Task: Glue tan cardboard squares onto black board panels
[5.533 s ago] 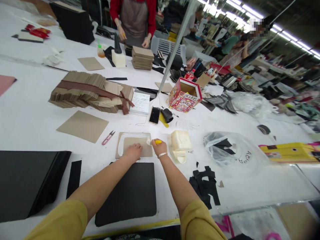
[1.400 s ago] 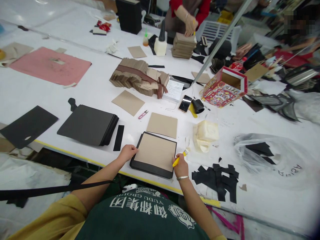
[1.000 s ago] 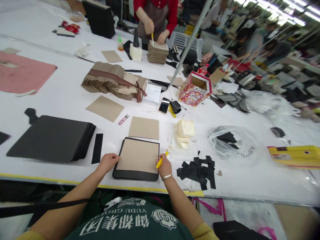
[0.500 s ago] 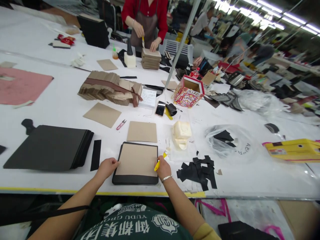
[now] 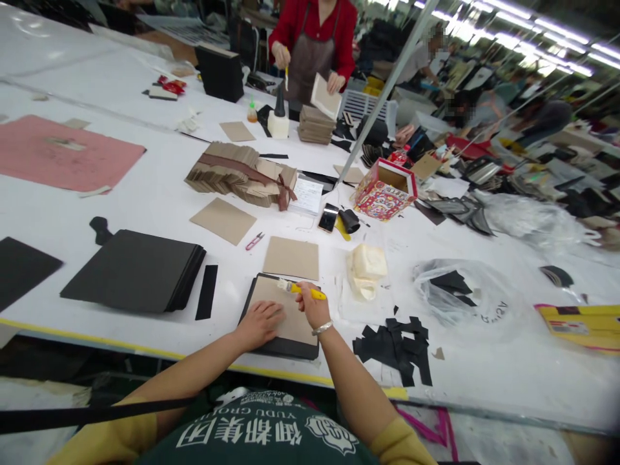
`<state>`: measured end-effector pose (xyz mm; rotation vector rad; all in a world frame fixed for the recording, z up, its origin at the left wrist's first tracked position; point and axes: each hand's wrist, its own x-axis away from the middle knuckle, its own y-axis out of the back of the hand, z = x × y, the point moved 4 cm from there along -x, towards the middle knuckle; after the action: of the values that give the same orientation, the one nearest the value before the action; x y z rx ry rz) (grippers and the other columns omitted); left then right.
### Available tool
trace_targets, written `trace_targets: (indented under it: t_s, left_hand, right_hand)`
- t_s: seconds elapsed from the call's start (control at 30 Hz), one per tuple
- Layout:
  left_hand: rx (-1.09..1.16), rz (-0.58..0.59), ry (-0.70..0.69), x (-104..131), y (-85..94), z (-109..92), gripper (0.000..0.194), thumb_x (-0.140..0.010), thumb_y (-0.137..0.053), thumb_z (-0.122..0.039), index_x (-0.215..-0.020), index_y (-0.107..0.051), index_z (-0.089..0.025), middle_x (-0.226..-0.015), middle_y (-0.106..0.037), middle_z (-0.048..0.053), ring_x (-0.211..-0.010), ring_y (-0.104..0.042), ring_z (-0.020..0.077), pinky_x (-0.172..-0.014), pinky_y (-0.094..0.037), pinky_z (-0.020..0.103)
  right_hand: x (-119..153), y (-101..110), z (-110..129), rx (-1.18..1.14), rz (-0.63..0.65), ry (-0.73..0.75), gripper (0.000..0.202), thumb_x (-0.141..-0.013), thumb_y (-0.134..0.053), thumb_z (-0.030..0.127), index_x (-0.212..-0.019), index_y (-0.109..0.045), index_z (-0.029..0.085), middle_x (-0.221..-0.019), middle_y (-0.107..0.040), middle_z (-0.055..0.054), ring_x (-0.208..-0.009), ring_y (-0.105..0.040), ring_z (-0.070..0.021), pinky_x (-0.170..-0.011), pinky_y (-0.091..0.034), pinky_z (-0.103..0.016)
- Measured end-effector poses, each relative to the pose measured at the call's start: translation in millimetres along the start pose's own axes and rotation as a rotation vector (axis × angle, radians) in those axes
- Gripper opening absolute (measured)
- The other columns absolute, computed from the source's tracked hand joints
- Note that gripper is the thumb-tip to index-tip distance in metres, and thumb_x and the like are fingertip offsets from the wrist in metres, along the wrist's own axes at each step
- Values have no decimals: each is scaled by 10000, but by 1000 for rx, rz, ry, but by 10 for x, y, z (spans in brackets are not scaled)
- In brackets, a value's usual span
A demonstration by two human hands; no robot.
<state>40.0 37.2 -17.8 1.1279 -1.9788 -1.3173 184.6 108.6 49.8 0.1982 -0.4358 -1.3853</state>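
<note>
My left hand (image 5: pixel 261 324) lies flat on a tan cardboard panel (image 5: pixel 299 328), its fingers stretched out. The panel rests on a black sheet (image 5: pixel 290 349) that shows as a border around it. In my right hand (image 5: pixel 314 306) is a brush (image 5: pixel 294 288) with a yellow handle. Its pale, whitish bristles are over the panel's upper part; whether they touch it I cannot tell. Another tan panel (image 5: pixel 290 258) lies just beyond. To the right stands a white container (image 5: pixel 369 263) crusted with cream-coloured stuff, probably glue.
On the left are a stack of black sheets (image 5: pixel 130 268) and a black strip (image 5: pixel 207 292). Black scraps (image 5: pixel 397 349) lie at right, near a plastic bag (image 5: pixel 450 290). Pink snips (image 5: pixel 254 241), a phone (image 5: pixel 329 217) and bundled cardboard (image 5: pixel 237 171) lie farther back. Across the table, a person (image 5: pixel 312 51) holds a brush.
My left hand has moved from the panel's left edge to lie flat on its surface. My right hand has brought the brush from the right edge to over the panel, bristles pointing left.
</note>
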Motion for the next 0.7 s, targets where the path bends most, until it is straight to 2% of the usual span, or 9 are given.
trace_targets:
  t_s: [0.1,0.17,0.27,0.37,0.5,0.57,0.7]
  left_hand:
    - [8,-13,3,21,-33,78,495,-741,-558,-370,-1217,-467,-266,-1296,-440,42,-1195,-319,238,-1006,-199,419]
    - [13,-17,2,28,-33,98,509,-736,-564,-383,-1223,-464,-274,-1296,-439,41,-1194,-318,238,-1002,-206,417]
    - [21,-13,0,34,-22,92,518,-738,-562,-385,-1234,-454,-279,-1289,-446,44,-1182,-333,240,-996,-220,416]
    - [23,-13,-3,49,-14,86,488,-748,-550,-365,-1221,-468,-272,-1298,-438,48,-1180,-338,243,-999,-218,420]
    - [23,-28,-13,59,-19,100,454,-758,-537,-357,-1200,-490,-266,-1304,-437,48,-1187,-340,246,-1001,-220,423]
    - [21,-31,-18,56,-24,99,451,-756,-538,-360,-1195,-495,-271,-1301,-443,48,-1183,-351,243,-997,-234,419]
    - [-8,-45,-39,65,-29,57,430,-771,-505,-388,-1187,-506,-279,-1287,-462,49,-1168,-385,242,-988,-258,413]
  right_hand:
    - [-195,-429,-20,-97,71,-43,294,-793,-451,429,-906,-564,182,-582,-541,31,-426,-497,-82,-405,-408,-174]
    - [-296,-633,-63,-102,82,-69,277,-780,-469,416,-906,-567,189,-581,-551,32,-426,-505,-87,-395,-406,-176]
    - [-377,-699,-159,-15,59,-92,226,-775,-483,382,-866,-586,202,-570,-562,32,-442,-523,-89,-421,-415,-179]
    - [-355,-422,-290,131,3,-92,194,-773,-489,361,-819,-602,210,-549,-568,38,-450,-528,-84,-466,-424,-178]
    - [-205,207,-480,238,-99,-151,220,-767,-482,374,-808,-611,201,-530,-565,43,-428,-520,-83,-460,-415,-175]
    - [-134,452,-535,279,-147,-162,220,-760,-483,369,-797,-617,198,-531,-568,42,-449,-530,-87,-473,-416,-175]
    - [38,663,-535,356,-233,-156,205,-765,-474,350,-770,-622,208,-561,-586,39,-555,-563,-104,-553,-441,-189]
